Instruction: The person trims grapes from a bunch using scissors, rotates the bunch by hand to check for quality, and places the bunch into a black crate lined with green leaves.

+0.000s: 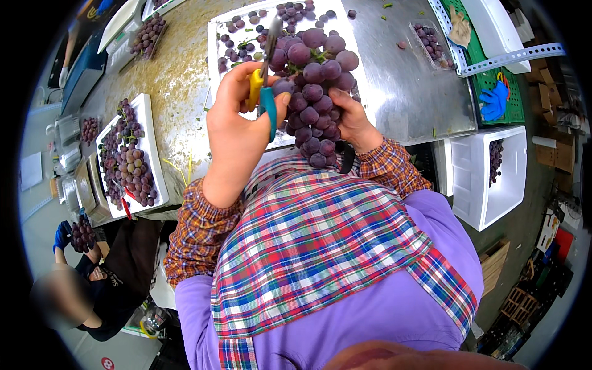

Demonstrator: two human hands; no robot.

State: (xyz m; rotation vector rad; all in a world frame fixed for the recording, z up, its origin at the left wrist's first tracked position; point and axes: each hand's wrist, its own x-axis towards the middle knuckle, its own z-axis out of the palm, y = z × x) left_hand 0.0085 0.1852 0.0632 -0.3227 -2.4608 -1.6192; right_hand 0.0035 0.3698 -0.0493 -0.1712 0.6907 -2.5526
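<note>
In front of my apron hangs a big bunch of dark purple grapes (314,92), tapering toward me. My right hand (357,122) grips it from the right side, thumb pressed against the berries. In my left hand (233,132) is a pair of scissors (267,106) with yellow and teal handles. The blades point up and away, beside the bunch's upper left; whether they touch it I cannot tell. Beneath the bunch lies a white tray (213,37) scattered with loose grapes and green stem bits.
Left, another white tray (159,179) holds bunches and red-handled scissors. Packed grapes (148,36) sit far left, a clear punnet (428,42) far right. Beyond it are a green crate (515,102), blue glove (493,102) and white foam box (515,185). Lower left, a co-worker holds grapes (82,234).
</note>
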